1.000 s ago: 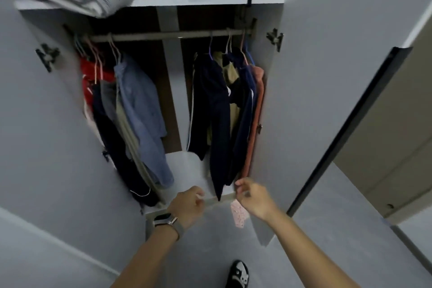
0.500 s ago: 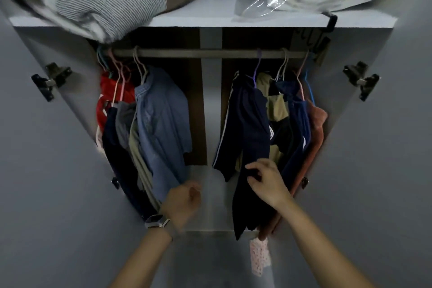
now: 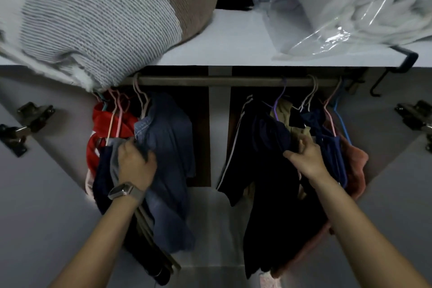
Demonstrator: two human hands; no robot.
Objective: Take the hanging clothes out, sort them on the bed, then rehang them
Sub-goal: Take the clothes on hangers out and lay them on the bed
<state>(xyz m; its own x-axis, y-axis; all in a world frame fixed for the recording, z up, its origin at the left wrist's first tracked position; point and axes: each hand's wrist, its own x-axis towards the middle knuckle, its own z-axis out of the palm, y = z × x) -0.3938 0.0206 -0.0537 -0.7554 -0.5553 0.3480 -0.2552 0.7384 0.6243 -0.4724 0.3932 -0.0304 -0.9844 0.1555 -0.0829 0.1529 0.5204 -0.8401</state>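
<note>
An open wardrobe holds two bunches of clothes on a grey rail. On the left hang a red garment, a grey one and a blue denim shirt. My left hand, with a watch on the wrist, grips the denim shirt near its collar. On the right hang a dark navy garment on a purple hanger, a khaki one, a blue one and a rust-pink one. My right hand pinches the navy garment's fabric near its shoulder.
The shelf above the rail carries a folded striped blanket that overhangs the left clothes, and a plastic-wrapped white bundle. Both wardrobe doors stand wide open, hinges showing. A black hook hangs off the shelf edge at right.
I have come closer to the wardrobe. Both hands rose from near the wardrobe floor into the clothes: the left onto the denim shirt, the right higher up the navy garment.
</note>
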